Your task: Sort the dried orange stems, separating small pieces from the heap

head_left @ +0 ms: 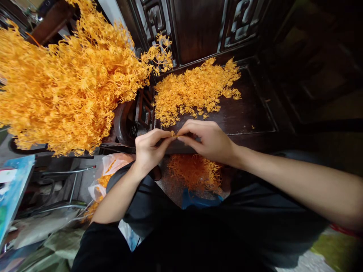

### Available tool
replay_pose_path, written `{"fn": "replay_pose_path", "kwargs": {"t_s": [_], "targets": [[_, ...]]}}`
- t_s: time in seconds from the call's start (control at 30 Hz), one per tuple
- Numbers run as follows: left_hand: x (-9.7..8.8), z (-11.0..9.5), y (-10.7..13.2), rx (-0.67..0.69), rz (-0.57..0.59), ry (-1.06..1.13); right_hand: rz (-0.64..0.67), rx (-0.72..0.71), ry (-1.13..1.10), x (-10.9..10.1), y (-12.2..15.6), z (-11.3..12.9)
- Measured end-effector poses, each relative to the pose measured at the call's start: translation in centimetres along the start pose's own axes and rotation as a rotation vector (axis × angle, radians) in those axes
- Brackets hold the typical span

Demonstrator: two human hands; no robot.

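Note:
My left hand [149, 148] and my right hand [208, 139] meet fingertip to fingertip over the front edge of a dark wooden bench seat [249, 109]. Both pinch one small orange plastic sprig [172, 133] between thumb and fingers. A loose pile of the same small orange pieces [195, 90] lies on the seat just beyond my hands. More orange pieces [195, 172] lie heaped below my hands, between my knees.
A big bushy mass of orange plastic branches [65, 83] fills the left. A clear plastic bag [110, 170] with orange pieces sits low on the left. Carved dark wood panels [198, 26] stand behind the seat. Metal chair legs [68, 181] and clutter lie at lower left.

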State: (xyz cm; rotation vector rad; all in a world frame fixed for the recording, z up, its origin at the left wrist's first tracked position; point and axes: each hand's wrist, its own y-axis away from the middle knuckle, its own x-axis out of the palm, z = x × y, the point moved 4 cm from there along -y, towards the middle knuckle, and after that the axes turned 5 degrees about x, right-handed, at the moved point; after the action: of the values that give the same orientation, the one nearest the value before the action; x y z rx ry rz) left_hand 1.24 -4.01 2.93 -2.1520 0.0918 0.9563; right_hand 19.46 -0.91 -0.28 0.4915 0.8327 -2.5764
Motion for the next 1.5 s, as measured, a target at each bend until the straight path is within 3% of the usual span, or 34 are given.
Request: {"fn": "replay_pose_path", "kwargs": {"t_s": [0.23, 0.43, 0.6, 0.77, 0.87, 1.13, 1.5], "targets": [[0.3, 0.4, -0.1, -0.095, 0.08, 0.102, -0.085, -0.039, -0.035, -0.5, -0.1, 0.3], [0.3, 0.2, -0.2, -0.143, 0.172, 0.13, -0.049, -0.058, -0.013, -0.1, 0.1, 0.4], [0.3, 0.3, -0.1, -0.195, 0.201, 0.153, -0.014, -0.11, 0.105, 0.0, 0.4, 0.5], [0.5, 0.8, 0.4, -0.302, 0.278, 0.235, -0.052, -0.227, 0.261, 0.1, 0.5, 1.0], [0.5, 1.1, 0.6, -0.344, 0.266, 0.263, -0.064, -0.263, 0.286, 0.2, 0.5, 1.2], [0.1, 0.5, 0.4, -0.227, 0.207, 0.171, -0.037, -0.251, 0.275, 0.3, 0.5, 1.1], [-0.1, -0.5, 0.0, -0.137, 0.234, 0.085, 0.007, -0.195, 0.275, 0.2, 0.5, 1.1]]}}
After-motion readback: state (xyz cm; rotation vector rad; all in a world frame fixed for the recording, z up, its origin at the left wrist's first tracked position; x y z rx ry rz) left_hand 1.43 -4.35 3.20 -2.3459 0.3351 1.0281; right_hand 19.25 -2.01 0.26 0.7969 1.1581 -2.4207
